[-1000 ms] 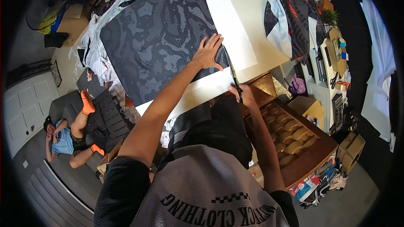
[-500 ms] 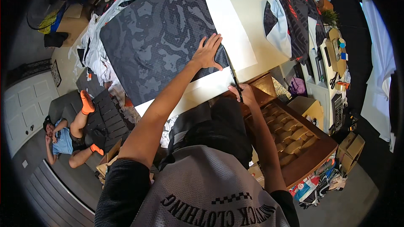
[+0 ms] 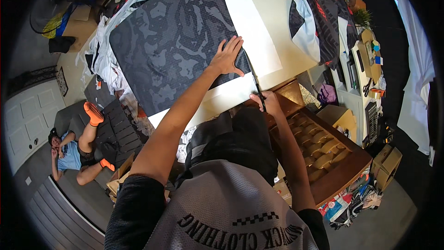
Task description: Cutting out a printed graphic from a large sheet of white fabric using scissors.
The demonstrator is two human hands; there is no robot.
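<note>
Gripping scissors [image 3: 257,85] (right hand [image 3: 271,103]), left hand [image 3: 226,59] on fabric [image 3: 171,41]

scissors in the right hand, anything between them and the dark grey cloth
Nothing visible: the scissors, held in the right hand, lie along the right edge of the dark grey cloth. The left hand rests on the cloth close beside their far end.

Well to the left of the left hand [image 3: 226,57] and lower in view, the orange-socked raised foot [image 3: 94,115] of the reclining person [image 3: 69,159] has tipped — only slightly. It now leans farther from that hand.
</note>
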